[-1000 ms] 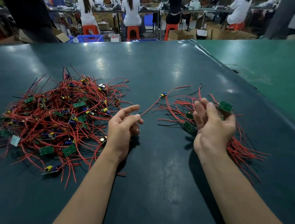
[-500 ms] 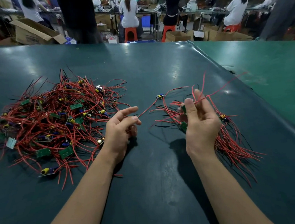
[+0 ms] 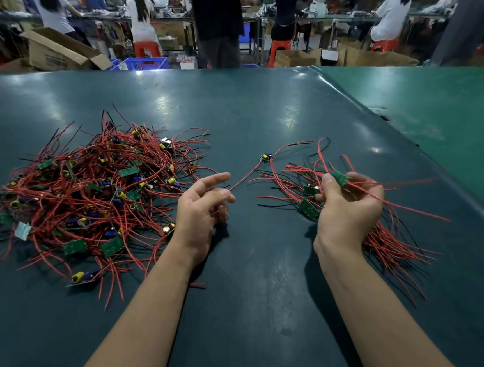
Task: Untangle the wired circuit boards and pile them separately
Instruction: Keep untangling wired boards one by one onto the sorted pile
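A person's two bare forearms reach forward over a dark green desk [image 3: 257, 108]. Out past the left hand [image 3: 202, 210] and spreading away to its left lies a big tangled heap [image 3: 95, 196] of small green circuit boards with long red and black wires. The left hand's fingers are loosely curled, thumb and forefinger pinching the end of a red wire [image 3: 244, 177] that runs forward and rightward to one small board [image 3: 265, 158] lying on the desk between the hands, a little beyond them. The right hand [image 3: 349, 206] is curled around a bundle of red wires, its thumb pressing a green board [image 3: 340, 178]; under and around it sits the smaller sorted pile [image 3: 386, 238], wires fanning back toward the wrist.

These boards look light and rigid, the wires thin, springy and prone to snagging. Drawing a lead slowly, or lifting by the board's edges, would likely spare the solder joints.
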Demonstrator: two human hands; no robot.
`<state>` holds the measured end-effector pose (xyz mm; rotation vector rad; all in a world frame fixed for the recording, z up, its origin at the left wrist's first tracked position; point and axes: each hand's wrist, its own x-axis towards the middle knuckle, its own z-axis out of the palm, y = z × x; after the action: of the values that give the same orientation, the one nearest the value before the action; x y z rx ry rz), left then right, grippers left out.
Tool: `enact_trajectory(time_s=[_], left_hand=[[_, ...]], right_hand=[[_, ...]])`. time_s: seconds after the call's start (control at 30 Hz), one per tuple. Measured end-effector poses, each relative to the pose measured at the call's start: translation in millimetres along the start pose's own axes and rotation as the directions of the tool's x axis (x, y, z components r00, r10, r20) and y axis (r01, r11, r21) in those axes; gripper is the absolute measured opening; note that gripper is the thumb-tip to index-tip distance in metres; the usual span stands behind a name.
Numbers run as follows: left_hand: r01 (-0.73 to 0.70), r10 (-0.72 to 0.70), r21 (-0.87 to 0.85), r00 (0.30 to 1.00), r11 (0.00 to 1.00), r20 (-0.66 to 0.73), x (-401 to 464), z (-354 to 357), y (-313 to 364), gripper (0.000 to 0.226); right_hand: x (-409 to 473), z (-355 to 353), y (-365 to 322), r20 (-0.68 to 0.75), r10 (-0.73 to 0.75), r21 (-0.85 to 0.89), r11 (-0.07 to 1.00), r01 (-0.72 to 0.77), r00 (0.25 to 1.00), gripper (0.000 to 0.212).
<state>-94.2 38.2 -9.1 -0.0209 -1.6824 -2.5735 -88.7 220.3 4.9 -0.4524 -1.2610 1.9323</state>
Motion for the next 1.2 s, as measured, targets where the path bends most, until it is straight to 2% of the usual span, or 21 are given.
enact_trajectory(time_s=[0.17, 0.3, 0.43, 0.5, 0.57, 0.67, 0.73, 0.77, 0.83, 0.87, 0.9, 0.97, 1.07, 1.13, 1.2], left_hand=[[-0.004, 0.004, 0.020, 1.000, 1.000, -0.003, 0, 0, 0, 0.040], [0.008, -0.007, 0.032, 1.000, 0.999, -0.012, 0, 1, 1, 0.040], [0.009, -0.009, 0.040, 1.000, 0.999, -0.022, 0, 0, 0, 0.038], [-0.007, 0.010, 0.067, 0.999, 0.998, -0.036, 1, 0, -1, 0.030], [-0.022, 0.032, 0.116, 0.995, 0.993, -0.090, 1, 0, -2, 0.022], [-0.063, 0.101, 0.217, 0.981, 0.974, -0.166, 0, 2, -4, 0.019], [-0.159, 0.277, 0.462, 0.940, 0.873, -0.199, -3, 2, -6, 0.020], [-0.215, 0.400, 0.607, 0.898, 0.765, -0.185, -5, 2, -6, 0.019], [-0.305, 0.619, 0.830, 0.783, 0.467, -0.060, -10, 2, -5, 0.013], [-0.309, 0.680, 0.898, 0.733, 0.313, 0.016, -11, 1, -5, 0.012], [-0.271, 0.702, 0.941, 0.710, 0.201, 0.054, -11, -1, -6, 0.016], [-0.092, 0.682, 0.988, 0.731, 0.126, -0.019, -7, -7, -4, 0.028], [0.145, 0.531, 0.987, 0.832, 0.070, -0.159, -3, -18, -1, 0.050], [0.183, 0.435, 0.982, 0.889, -0.056, -0.141, -1, -23, -2, 0.048], [0.199, 0.401, 0.971, 0.907, -0.135, -0.130, 0, -23, -4, 0.039]], right_hand=[[2, -1, -3, -0.104, 0.259, 0.275, 0.936, -0.222, 0.960, 0.040], [2, -1, -5, -0.058, 0.347, 0.378, 0.876, -0.301, 0.936, 0.038], [-1, -1, -8, -0.025, 0.383, 0.377, 0.859, -0.346, 0.923, 0.021], [-2, -1, -10, -0.011, 0.412, 0.355, 0.854, -0.381, 0.911, 0.019], [-3, 0, -13, 0.034, 0.452, 0.310, 0.843, -0.439, 0.891, 0.025], [-9, 2, -15, 0.187, 0.502, 0.219, 0.816, -0.534, 0.844, 0.043], [-12, 3, -15, 0.300, 0.490, 0.112, 0.834, -0.540, 0.819, 0.049], [-14, 4, -15, 0.343, 0.481, 0.054, 0.847, -0.528, 0.807, 0.048], [-18, 6, -14, 0.401, 0.474, -0.052, 0.866, -0.498, 0.783, 0.043], [-20, 7, -14, 0.417, 0.469, -0.092, 0.874, -0.477, 0.778, 0.039], [-21, 7, -13, 0.428, 0.458, -0.125, 0.884, -0.451, 0.779, 0.036], [-25, 8, -10, 0.452, 0.431, -0.173, 0.901, -0.397, 0.781, 0.034], [-27, 9, -5, 0.501, 0.403, -0.203, 0.915, -0.349, 0.766, 0.037], [-27, 8, -2, 0.522, 0.391, -0.208, 0.920, -0.331, 0.758, 0.037], [-26, 7, 0, 0.538, 0.386, -0.214, 0.922, -0.321, 0.749, 0.035]])
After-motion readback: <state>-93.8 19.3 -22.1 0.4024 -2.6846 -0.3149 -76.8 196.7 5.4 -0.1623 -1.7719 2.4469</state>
